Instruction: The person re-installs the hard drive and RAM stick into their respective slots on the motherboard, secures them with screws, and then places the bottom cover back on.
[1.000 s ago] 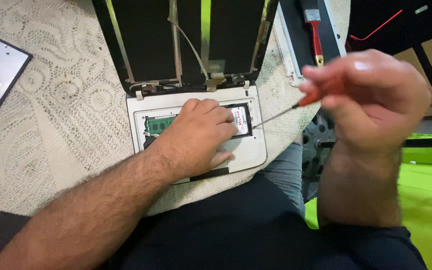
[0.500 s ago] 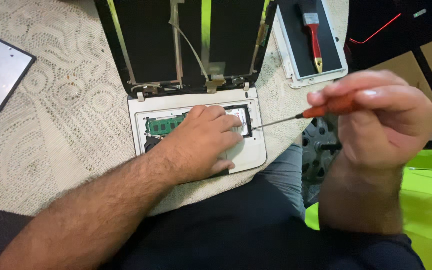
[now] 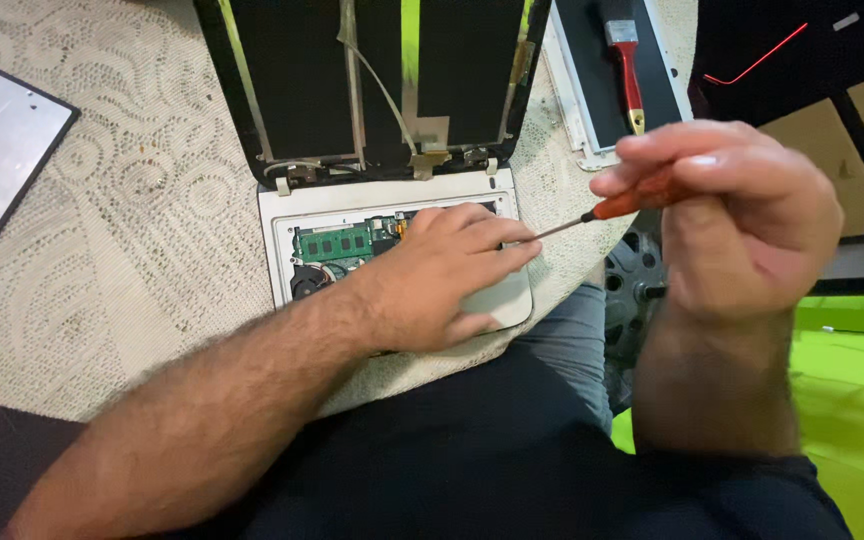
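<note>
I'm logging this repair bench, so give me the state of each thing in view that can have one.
Small white laptop: lid open, top cover off, green memory board exposed.
Orange-handled screwdriver: held in right hand, tip by the left fingertips.
Left hand: palm down on the laptop's base.
Red-handled paintbrush: lying unused on a white-framed dark panel.
Grey tablet: flat on the cream lace cloth, screen dark.

Left hand (image 3: 442, 275) flat on the opened white laptop base (image 3: 282, 250) at the table's near edge; right hand (image 3: 742, 215) grips an orange-handled screwdriver (image 3: 617, 207), tip near left fingertips (image 3: 522, 250).
</note>
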